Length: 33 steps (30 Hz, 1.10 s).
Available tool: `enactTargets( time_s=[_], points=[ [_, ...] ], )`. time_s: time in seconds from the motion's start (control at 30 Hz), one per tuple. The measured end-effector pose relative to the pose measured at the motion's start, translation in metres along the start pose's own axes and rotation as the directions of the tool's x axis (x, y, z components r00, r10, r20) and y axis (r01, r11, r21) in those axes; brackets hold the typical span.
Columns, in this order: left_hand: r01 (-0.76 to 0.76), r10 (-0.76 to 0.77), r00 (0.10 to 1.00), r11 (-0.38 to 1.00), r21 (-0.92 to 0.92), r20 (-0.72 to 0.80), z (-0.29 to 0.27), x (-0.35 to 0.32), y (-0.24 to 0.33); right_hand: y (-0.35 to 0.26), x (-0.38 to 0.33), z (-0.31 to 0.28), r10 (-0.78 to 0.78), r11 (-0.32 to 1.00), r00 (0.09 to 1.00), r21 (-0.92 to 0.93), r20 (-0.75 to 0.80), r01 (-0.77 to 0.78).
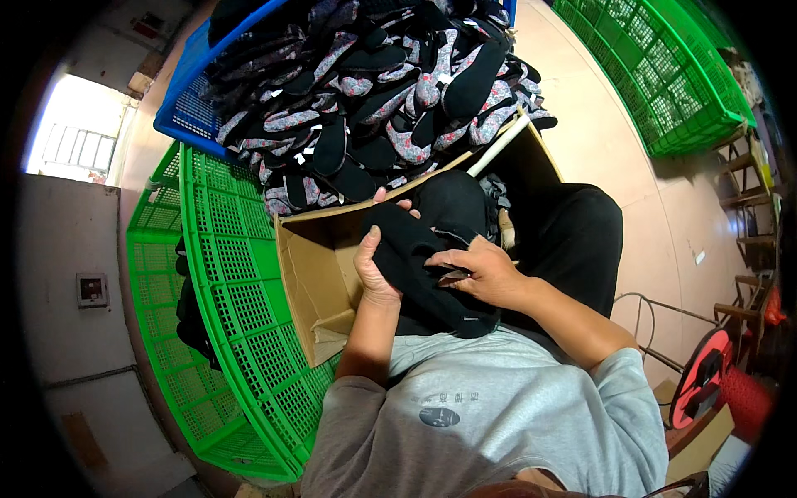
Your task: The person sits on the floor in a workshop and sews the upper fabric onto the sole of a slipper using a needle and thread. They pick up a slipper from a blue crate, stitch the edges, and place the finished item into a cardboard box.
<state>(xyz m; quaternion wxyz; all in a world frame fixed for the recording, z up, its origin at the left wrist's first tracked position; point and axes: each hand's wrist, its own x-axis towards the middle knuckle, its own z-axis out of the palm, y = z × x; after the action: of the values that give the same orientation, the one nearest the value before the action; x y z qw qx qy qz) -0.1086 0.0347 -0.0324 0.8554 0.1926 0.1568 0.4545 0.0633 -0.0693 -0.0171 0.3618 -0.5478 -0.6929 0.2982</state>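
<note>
A black fabric slipper [407,241] lies over my lap, its toe end pointing up and to the left. My left hand [378,266] is closed around its side, thumb on the near face and fingertips showing behind the far edge. My right hand [486,274] is bent over the slipper's opening with its fingers pinched together. Something small and dark shows between those fingers, too unclear to name. Just beyond my knees rises a large heap of slippers [382,100] with black soles, grey-and-red patterned fabric and small white tags.
The heap fills a blue crate [178,112]. An open cardboard box [311,266] stands against my legs, a pale tube [498,145] across its corner. Green crates [241,307] flank my left; another green crate [656,75] is far right. A red-and-black round object [701,378] stands low right.
</note>
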Motion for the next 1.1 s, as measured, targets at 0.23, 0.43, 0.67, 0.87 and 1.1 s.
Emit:
enactTargets(
  time_s=[0.23, 0.43, 0.67, 0.87, 1.1],
  points=[
    [-0.044, 0.045, 0.999, 0.996, -0.081, 0.007, -0.001, -0.002, -0.01, 0.001, 0.003, 0.033, 0.096, 0.995, 0.975, 0.048, -0.2, -0.088],
    [-0.05, 0.051, 0.999, 0.996, -0.07, 0.015, -0.003, -0.005, -0.01, 0.013, -0.005, 0.034, 0.095, 0.988, 0.959, 0.14, -0.266, -0.059],
    [-0.115, 0.113, 0.988, 0.993, 0.011, 0.109, 0.009, -0.006, 0.004, 0.052, -0.014, -0.02, 0.513, 0.839, 0.72, 0.45, -0.467, -0.306],
    [-0.094, 0.092, 0.992, 0.996, 0.009, 0.09, 0.009, -0.006, 0.0, 0.057, -0.024, -0.021, 0.494, 0.792, 0.8, 0.556, -0.34, -0.252],
    [-0.059, 0.057, 0.993, 0.998, 0.017, 0.104, 0.019, -0.006, -0.005, 0.005, -0.006, -0.008, -0.09, 0.992, 0.983, 0.076, -0.162, 0.103]
  ],
)
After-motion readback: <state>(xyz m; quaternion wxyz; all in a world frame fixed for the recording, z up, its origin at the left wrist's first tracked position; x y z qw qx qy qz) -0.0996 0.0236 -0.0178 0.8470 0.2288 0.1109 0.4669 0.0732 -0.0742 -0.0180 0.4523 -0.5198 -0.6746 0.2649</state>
